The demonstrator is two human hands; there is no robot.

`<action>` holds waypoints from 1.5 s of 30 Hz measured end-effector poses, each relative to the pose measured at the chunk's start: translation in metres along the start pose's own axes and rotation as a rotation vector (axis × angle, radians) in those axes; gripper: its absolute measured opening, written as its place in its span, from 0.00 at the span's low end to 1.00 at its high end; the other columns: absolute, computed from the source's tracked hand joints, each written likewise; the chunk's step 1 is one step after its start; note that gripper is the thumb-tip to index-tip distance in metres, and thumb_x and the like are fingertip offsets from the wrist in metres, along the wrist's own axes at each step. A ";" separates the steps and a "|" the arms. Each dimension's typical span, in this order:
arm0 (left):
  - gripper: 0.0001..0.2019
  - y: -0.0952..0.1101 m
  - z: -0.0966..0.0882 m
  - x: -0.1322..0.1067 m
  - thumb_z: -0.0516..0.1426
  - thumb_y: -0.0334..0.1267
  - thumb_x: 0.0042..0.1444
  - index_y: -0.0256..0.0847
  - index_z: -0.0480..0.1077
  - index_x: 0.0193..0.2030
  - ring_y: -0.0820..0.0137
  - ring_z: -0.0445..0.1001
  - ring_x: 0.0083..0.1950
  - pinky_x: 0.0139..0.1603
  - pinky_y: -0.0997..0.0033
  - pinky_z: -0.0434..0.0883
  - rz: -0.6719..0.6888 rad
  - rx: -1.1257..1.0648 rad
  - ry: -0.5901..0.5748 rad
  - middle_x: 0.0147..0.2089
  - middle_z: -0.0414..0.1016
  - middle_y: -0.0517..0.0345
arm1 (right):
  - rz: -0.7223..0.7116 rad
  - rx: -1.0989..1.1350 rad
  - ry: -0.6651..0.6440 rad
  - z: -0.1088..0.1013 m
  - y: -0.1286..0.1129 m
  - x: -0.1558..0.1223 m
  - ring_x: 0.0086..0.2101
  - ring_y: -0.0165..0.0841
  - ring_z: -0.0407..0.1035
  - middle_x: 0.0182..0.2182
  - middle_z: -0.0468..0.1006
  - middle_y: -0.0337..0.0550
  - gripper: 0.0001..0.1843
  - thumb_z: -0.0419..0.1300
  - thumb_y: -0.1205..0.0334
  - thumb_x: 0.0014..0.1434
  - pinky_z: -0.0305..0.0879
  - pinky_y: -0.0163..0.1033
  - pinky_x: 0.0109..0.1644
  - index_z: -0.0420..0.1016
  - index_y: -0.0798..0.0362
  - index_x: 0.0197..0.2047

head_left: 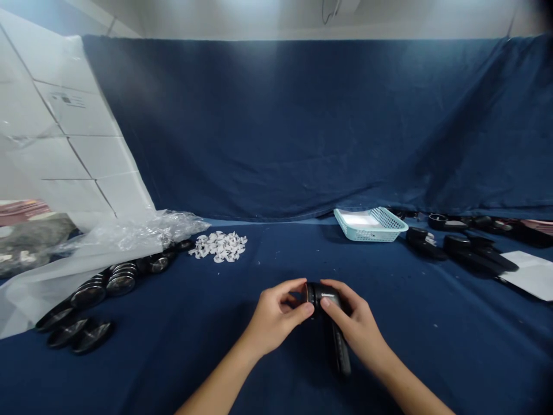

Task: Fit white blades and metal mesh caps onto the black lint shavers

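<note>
Between my hands is a black handheld device [332, 323] with a round head, small pale lettering and a straight handle hanging down toward the table. My right hand [352, 317] is closed around its body, thumb beside the lettering. The thumb and fingers of my left hand [279, 314] pinch the round black cap [310, 293] at the head's left end, which shows a thin coppery rim. The cap sits against the head; whether it is fastened cannot be seen. Part of the body is hidden behind my fingers.
A pile of small white pieces [219, 246] lies ahead on the left. Several round black caps [121, 279] are stacked near clear plastic wrap [142, 227]. A light-blue basket [375, 235] stands ahead on the right, near more black devices [473, 253] and a white sheet [529, 274].
</note>
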State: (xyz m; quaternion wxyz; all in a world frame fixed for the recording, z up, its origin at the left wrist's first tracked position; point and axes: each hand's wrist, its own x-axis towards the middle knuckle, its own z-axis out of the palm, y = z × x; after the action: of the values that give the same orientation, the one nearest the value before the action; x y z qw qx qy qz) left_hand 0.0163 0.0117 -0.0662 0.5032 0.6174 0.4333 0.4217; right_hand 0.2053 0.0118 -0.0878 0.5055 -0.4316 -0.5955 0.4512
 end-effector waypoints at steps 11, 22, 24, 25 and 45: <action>0.24 0.006 0.000 0.002 0.62 0.46 0.53 0.30 0.67 0.50 0.67 0.75 0.29 0.26 0.69 0.73 -0.100 -0.277 -0.021 0.34 0.72 0.52 | -0.428 -0.284 -0.043 -0.004 0.005 -0.005 0.56 0.41 0.63 0.56 0.68 0.47 0.25 0.66 0.59 0.55 0.61 0.52 0.61 0.66 0.43 0.56; 0.20 0.005 -0.002 0.006 0.60 0.52 0.54 0.33 0.70 0.35 0.71 0.73 0.23 0.17 0.79 0.68 -0.266 -0.357 -0.035 0.27 0.71 0.56 | -0.591 -0.408 -0.084 -0.003 -0.002 -0.006 0.57 0.44 0.63 0.55 0.69 0.49 0.23 0.65 0.62 0.56 0.64 0.54 0.58 0.68 0.45 0.55; 0.21 0.003 -0.002 0.006 0.59 0.54 0.54 0.33 0.70 0.33 0.72 0.72 0.21 0.15 0.79 0.67 -0.304 -0.356 -0.026 0.24 0.70 0.56 | -0.620 -0.431 -0.095 -0.003 -0.003 -0.006 0.57 0.44 0.62 0.55 0.70 0.49 0.24 0.64 0.63 0.57 0.63 0.56 0.59 0.67 0.46 0.56; 0.21 0.003 -0.002 0.006 0.59 0.55 0.54 0.33 0.69 0.32 0.72 0.72 0.20 0.15 0.80 0.66 -0.324 -0.356 -0.020 0.23 0.70 0.57 | -0.635 -0.443 -0.099 -0.003 -0.003 -0.006 0.57 0.45 0.62 0.55 0.70 0.49 0.23 0.64 0.63 0.57 0.63 0.56 0.59 0.67 0.46 0.56; 0.21 -0.006 -0.006 0.007 0.61 0.53 0.54 0.33 0.70 0.42 0.72 0.74 0.23 0.22 0.75 0.73 -0.342 -0.424 -0.129 0.27 0.72 0.56 | -0.624 -0.497 -0.120 -0.007 -0.005 -0.008 0.57 0.43 0.61 0.57 0.68 0.49 0.25 0.62 0.64 0.57 0.63 0.54 0.59 0.65 0.45 0.58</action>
State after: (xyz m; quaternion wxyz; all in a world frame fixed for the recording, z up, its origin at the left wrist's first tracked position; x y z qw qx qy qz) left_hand 0.0120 0.0210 -0.0702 0.7114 0.4420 0.4004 0.3717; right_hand 0.2125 0.0040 -0.0842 0.4630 -0.3120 -0.8173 0.1427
